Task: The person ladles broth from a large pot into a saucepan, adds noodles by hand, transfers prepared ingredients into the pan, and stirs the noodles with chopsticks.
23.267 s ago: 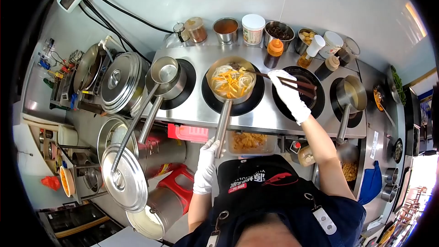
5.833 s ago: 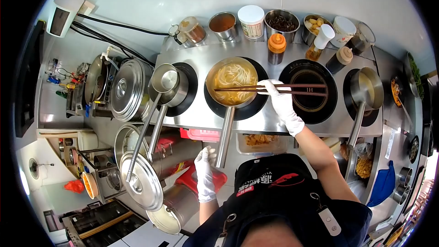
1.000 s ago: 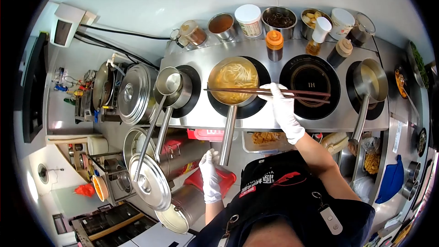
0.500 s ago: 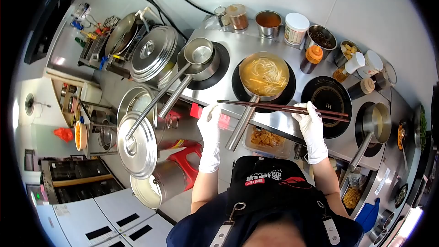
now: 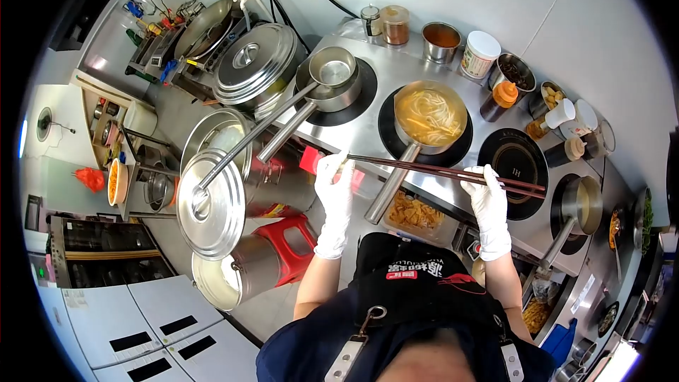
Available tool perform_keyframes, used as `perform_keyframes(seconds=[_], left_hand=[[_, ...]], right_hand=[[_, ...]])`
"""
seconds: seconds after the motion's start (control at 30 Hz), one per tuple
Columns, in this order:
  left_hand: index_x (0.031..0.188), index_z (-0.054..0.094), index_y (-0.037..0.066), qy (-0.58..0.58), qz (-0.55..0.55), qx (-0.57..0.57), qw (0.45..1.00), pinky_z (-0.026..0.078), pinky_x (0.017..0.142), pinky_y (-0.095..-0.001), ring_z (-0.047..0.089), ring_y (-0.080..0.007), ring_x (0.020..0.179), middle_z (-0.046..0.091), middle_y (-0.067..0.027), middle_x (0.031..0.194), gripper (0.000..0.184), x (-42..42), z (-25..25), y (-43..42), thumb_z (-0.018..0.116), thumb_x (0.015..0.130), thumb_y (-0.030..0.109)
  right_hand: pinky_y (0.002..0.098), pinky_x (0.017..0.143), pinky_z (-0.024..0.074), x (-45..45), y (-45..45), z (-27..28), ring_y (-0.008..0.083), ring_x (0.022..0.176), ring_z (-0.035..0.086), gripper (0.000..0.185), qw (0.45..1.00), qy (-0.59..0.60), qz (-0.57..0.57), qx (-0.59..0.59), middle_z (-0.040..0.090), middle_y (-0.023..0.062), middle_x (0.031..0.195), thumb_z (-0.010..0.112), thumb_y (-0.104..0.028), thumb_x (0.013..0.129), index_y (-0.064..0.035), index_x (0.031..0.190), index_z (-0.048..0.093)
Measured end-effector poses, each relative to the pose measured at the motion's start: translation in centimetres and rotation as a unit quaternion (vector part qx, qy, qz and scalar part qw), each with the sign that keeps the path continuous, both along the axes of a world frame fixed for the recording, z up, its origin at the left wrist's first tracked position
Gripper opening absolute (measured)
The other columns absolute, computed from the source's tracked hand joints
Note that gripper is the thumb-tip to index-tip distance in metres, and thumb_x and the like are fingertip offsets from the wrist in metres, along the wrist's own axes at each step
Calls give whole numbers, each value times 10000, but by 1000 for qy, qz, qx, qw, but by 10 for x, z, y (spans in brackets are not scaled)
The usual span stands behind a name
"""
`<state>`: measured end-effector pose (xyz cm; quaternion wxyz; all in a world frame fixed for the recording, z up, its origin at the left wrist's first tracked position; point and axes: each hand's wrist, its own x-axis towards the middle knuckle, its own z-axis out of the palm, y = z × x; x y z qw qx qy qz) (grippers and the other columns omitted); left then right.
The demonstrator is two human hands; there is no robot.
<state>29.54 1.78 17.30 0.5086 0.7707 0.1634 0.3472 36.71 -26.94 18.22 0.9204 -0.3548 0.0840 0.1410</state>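
Note:
Long dark chopsticks [image 5: 431, 168] lie nearly level across the front of the stove, between my two white-gloved hands. My right hand [image 5: 488, 206] is closed around them toward their right end. At the other end, my left hand [image 5: 334, 189] has its fingertips pinched at the tips. Just beyond the chopsticks, a steel saucepan [image 5: 461, 122] sits on a black burner, its handle [image 5: 390, 187] pointing toward me and passing under them. Pale noodles [image 5: 433, 114] rest in yellowish broth inside that pan.
To the left are stacked saucepans [image 5: 341, 99], a lidded pot [image 5: 258, 64] and a long-handled ladle [image 5: 265, 127] over a steel lid [image 5: 212, 223]. Sauce bottles [image 5: 501, 100] and tubs line the back. Another saucepan [image 5: 585, 205] stands right, and a food container [image 5: 414, 216] sits below the counter edge.
The view has turned slightly, so the stove appears shifted right. Both hands keep their places on the chopsticks, which tilt a little more down to the right.

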Motion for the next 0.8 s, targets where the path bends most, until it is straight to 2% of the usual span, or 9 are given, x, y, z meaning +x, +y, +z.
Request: perform_keyframes(seconds=[0.03,0.13,0.23,0.33,0.43,0.53,0.63,0.8], left_hand=[[1067,664,36,-3,-1,29,1000,432,737,-201,526,-64,799,574,-4,914,264,-1,1,3,670,805,1],[1055,661,14,-3,1,33,999,432,748,-200,540,-78,802,589,-9,943,251,-6,0,11,664,805,-2],[1055,646,-13,1,-23,-125,992,441,767,-210,560,-101,817,609,-30,989,246,-8,-4,19,647,809,-12],[1077,621,-29,-6,-56,-347,936,453,799,-231,574,-128,850,617,-59,1028,256,-9,-7,28,621,823,-4],[1101,601,-24,4,-70,-434,898,458,787,-241,569,-131,857,615,-76,1030,264,-10,-2,33,605,841,20],[1112,604,-48,-20,-92,-480,872,463,779,-231,573,-121,828,622,-77,1020,292,-6,-14,41,622,836,47],[1115,605,-42,-19,-106,-482,870,464,762,-224,573,-114,809,622,-73,1021,296,-4,-16,43,625,837,56],[1096,612,-45,27,-126,-426,895,462,740,-216,569,-95,804,626,-68,992,274,-2,-15,40,621,846,68]], right_hand=[[359,718,578,-1,3,1,242,790,657,210,1000,-1,3,-2,653,160,858,511,-167,940,15,881,599],[369,731,571,-7,10,2,240,799,657,197,1000,-1,3,-10,655,152,855,523,-174,935,-3,874,600],[379,745,562,-12,17,-4,231,807,655,168,1000,-1,-6,-21,656,133,852,543,-177,925,-31,870,601],[382,750,557,-17,23,-5,221,814,653,136,999,-1,-24,-33,656,112,851,563,-174,913,-54,863,602],[362,737,566,-24,26,-9,230,822,649,162,999,0,-47,-27,652,127,872,551,-178,921,-30,879,603],[352,731,570,-29,25,-12,237,825,647,175,998,-3,-59,-11,649,135,880,545,-180,925,-19,884,600],[354,736,568,-33,25,-13,237,820,647,175,998,9,-67,-11,646,134,875,546,-181,925,-21,878,598],[352,741,563,-39,25,-8,235,820,644,191,997,20,-64,-29,644,137,875,544,-188,927,-11,879,599]])
